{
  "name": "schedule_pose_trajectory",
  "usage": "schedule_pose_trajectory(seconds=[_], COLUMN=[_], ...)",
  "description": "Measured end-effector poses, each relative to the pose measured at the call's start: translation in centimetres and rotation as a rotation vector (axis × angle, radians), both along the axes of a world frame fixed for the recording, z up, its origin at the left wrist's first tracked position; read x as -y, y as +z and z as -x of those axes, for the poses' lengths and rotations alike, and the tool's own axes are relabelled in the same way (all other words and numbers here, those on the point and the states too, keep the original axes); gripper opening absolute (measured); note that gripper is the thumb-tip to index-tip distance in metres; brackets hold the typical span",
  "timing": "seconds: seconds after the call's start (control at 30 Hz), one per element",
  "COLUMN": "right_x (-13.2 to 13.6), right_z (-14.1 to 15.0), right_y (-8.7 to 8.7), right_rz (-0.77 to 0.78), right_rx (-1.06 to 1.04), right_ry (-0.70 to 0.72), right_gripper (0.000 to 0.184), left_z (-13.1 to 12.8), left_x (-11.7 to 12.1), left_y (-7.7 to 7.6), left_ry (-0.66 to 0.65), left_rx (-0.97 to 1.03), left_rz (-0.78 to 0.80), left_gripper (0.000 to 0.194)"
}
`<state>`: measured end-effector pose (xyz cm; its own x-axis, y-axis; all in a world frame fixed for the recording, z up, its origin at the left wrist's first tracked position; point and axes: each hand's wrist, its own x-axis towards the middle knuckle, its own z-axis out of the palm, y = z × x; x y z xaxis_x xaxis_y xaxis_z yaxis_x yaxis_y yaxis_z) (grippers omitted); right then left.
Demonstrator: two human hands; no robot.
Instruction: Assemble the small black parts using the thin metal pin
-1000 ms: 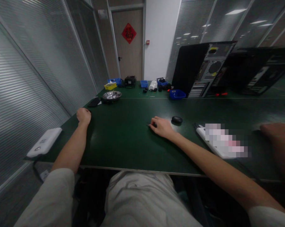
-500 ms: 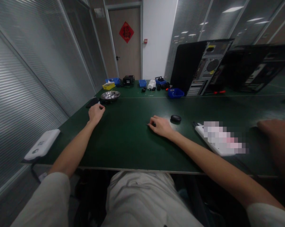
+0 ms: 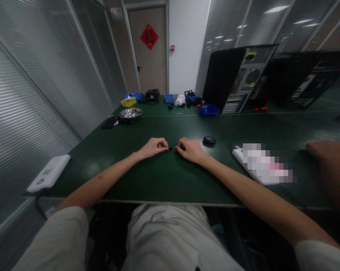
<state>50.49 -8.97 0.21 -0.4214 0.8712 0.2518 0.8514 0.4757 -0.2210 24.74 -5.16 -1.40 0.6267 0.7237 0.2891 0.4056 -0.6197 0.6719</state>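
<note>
Over the middle of the green table, my left hand (image 3: 154, 147) pinches a small black piece (image 3: 170, 148) between thumb and fingertips. My right hand (image 3: 191, 150) faces it from the right, closed on a small thin metallic piece (image 3: 174, 148) at its fingertips. The two pieces are close together or touching; which of these I cannot tell. A smooth, rounded black object (image 3: 209, 140) lies just right of my right hand.
A metal dish (image 3: 130, 113) and a dark flat object (image 3: 110, 122) lie back left. White power strips stand left (image 3: 49, 173) and right. Blue bins (image 3: 209, 110) and computer towers (image 3: 240, 79) line the back. Another person's hand (image 3: 326, 150) rests at far right.
My left hand has come from beside the metal dish to the table's middle, with a small black piece now at its fingertips. My right hand has stayed about where it was.
</note>
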Motion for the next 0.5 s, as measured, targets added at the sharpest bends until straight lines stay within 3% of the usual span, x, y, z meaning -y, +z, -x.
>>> schedule_pose_trajectory(seconds=[0.27, 0.5], right_x=[0.33, 0.01], right_z=[0.32, 0.17], right_y=[0.2, -0.3], right_rz=[0.011, -0.023], right_rx=[-0.016, -0.026], right_ry=[0.058, 0.082], right_gripper=[0.024, 0.022], left_z=[0.48, 0.51], left_x=[-0.32, -0.38], left_y=[0.1, 0.24], left_ry=[0.025, -0.029], left_rx=[-0.025, -0.017], left_rz=[0.025, -0.024], left_gripper=[0.036, 0.031])
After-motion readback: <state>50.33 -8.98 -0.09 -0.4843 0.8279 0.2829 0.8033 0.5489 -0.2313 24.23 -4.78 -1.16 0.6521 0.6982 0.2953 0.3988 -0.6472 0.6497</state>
